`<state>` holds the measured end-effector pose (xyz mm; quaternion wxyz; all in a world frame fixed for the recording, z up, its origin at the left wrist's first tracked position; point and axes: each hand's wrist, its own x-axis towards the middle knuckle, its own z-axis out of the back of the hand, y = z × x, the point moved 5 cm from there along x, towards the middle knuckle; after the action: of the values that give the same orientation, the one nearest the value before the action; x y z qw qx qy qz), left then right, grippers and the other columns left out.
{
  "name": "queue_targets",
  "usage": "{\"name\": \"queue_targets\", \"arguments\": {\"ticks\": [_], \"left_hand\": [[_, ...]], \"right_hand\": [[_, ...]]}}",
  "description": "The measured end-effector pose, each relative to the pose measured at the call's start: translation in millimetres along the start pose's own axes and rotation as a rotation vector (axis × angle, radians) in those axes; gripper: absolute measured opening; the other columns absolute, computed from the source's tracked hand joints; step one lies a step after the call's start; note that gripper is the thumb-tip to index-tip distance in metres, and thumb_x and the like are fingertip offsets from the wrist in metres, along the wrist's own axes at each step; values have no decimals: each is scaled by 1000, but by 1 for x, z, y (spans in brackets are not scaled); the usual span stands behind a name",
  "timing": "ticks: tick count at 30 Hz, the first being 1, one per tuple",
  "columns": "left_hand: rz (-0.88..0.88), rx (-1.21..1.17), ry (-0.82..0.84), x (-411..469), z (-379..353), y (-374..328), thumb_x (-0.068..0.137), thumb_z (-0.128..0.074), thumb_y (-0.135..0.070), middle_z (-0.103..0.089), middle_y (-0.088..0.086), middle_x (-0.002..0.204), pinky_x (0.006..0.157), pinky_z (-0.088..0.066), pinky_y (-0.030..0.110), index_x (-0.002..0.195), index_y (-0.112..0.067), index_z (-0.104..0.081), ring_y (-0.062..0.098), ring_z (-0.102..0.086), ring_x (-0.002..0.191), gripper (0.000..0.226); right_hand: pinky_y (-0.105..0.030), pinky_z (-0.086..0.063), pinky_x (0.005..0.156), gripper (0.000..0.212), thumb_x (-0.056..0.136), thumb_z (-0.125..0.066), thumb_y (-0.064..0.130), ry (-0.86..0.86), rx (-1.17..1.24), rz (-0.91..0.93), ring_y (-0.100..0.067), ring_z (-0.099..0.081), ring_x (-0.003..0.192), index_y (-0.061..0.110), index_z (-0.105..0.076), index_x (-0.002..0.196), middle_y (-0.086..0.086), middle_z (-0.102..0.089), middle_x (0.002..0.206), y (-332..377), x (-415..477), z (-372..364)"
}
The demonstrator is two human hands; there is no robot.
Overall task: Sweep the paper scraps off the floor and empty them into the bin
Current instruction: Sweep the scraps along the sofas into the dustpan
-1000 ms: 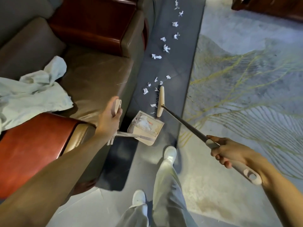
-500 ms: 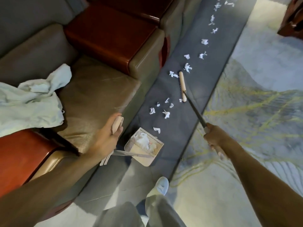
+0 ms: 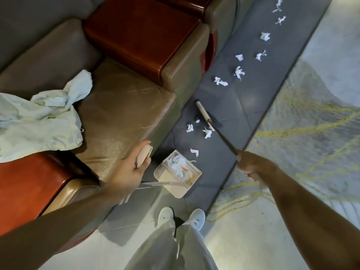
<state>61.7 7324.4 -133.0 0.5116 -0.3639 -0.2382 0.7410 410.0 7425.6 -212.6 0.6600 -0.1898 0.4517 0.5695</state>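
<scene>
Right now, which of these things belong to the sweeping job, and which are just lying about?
For the job: broom, dustpan, paper scraps, left hand gripping the dustpan handle, right hand gripping the broom.
Just lying about: pale cloth, sofa, patterned rug. No bin in view.

The person wears long, loose, pale grey cloth trousers. The cloth looks soft and has long folds that run down each leg. The legs are wide at the bottom, so they cover the backs of the shoes. The left white shoe and the right white shoe have round toes, and each one has a small dark mark on it. Both arms are bare as far as the picture shows them. The left hand is bare too, and so is the right hand, which looks a bit blurry.
</scene>
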Motion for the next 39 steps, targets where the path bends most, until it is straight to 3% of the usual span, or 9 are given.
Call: {"name": "queue_targets", "arguments": {"ticks": [4, 8, 12, 16, 20, 27, 31, 36, 39], "left_hand": [[-21, -71, -32, 11, -5, -3, 96, -56, -26, -60, -27, 92, 64, -50, 31, 120, -59, -44, 3, -57, 69, 42], [-53, -137, -14, 23, -12, -20, 97, -54, -19, -63, -1, 86, 61, -45, 34, 121, -51, -46, 11, -51, 60, 41], [-48, -114, -15, 34, -7, -34, 99, -51, -20, -64, 21, 111, 80, -54, 50, 136, -34, -43, 43, -63, 91, 40], [-58, -65, -4, 45, -6, -42, 99, -51, -22, -62, 19, 122, 87, -52, 54, 142, -27, -39, 43, -62, 104, 44], [-112, -81, 47, 46, -4, -37, 100, -49, -24, -65, 18, 106, 70, -57, 49, 137, -36, -39, 32, -64, 77, 41], [-166, -119, 71, 74, 6, -37, 99, -50, -23, -53, 38, 109, 82, -49, 63, 132, -41, -40, 56, -55, 93, 39], [-199, -114, 66, 102, 5, -64, 98, -51, -23, -59, 23, 121, 93, -47, 59, 135, -37, -40, 46, -57, 108, 40], [-244, -67, 10, 162, -11, -117, 99, -52, -22, -58, 6, 132, 91, -45, 30, 138, -33, -41, 27, -58, 114, 42], [-241, -44, 4, 209, -27, -156, 98, -53, -23, -62, 18, 120, 87, -53, 42, 137, -34, -43, 36, -63, 102, 42]], "right_hand": [[-20, -37, 39, 58, 91, -36, 7, 53, 14, -49, -16, -50, 47, 30, -35, 145, -10, -60, 74, 10, -36, -20], [-18, -34, 40, 72, 88, -32, -2, 100, 126, -89, -15, -46, 55, 38, -31, 147, -10, -61, 103, 18, -80, -40], [-17, -35, 37, 73, 90, -37, -4, 204, 130, -124, -10, -42, 44, 38, -25, 149, -3, -52, 72, 25, -121, -54], [-16, -35, 38, 81, 84, -37, -6, 316, 146, -130, -10, -38, 34, 39, -22, 150, -6, -44, 61, 19, -162, -61], [-17, -39, 39, 83, 79, -38, -2, 297, 83, -144, -11, -44, 33, 40, -24, 149, -7, -50, 60, 5, -192, -47], [-23, -45, 42, 83, 81, -44, 2, 202, 119, -152, -14, -50, 39, 42, -20, 149, -9, -55, 62, -2, -199, -18], [-24, -44, 40, 81, 83, -46, -1, 107, 163, -108, -17, -49, 39, 36, -22, 151, -9, -55, 60, -2, -171, 25], [-22, -41, 39, 73, 83, -49, -5, -10, 284, -100, -14, -46, 36, 32, -36, 145, -7, -52, 53, -3, -118, 97], [-21, -38, 37, 59, 87, -47, -4, -72, 320, -83, -13, -45, 35, 19, -44, 141, -6, -50, 52, 6, -71, 144]]}}
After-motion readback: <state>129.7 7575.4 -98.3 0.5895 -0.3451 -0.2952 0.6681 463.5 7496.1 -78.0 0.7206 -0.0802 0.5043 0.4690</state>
